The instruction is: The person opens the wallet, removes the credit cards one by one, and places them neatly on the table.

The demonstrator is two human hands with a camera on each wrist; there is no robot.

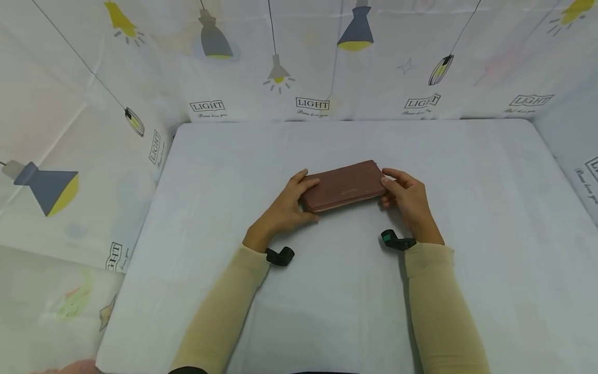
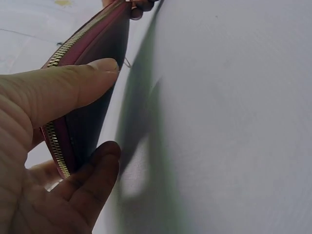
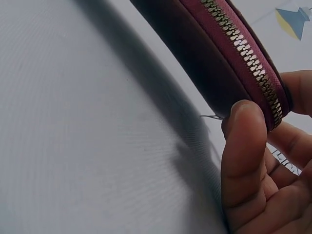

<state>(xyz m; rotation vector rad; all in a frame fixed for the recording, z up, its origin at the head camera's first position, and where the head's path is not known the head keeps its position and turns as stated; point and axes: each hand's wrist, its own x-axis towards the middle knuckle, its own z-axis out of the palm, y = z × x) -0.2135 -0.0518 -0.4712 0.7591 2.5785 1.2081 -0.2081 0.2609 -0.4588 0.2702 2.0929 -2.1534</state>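
A reddish-brown zip wallet is held between both hands, slightly tilted, its right end farther back. My left hand grips its left end, with fingers on the top face. In the left wrist view one digit lies across the wallet's dark face, beside the gold zipper. My right hand pinches the right end near the corner. The right wrist view shows the closed metal zipper running along the edge to that hand, and a thin loop or thread by a fingertip.
The wallet is above a white-covered table and casts a shadow on it. Behind the table hangs a pale cloth printed with lamps and the word LIGHT. Dark devices are strapped at both wrists.
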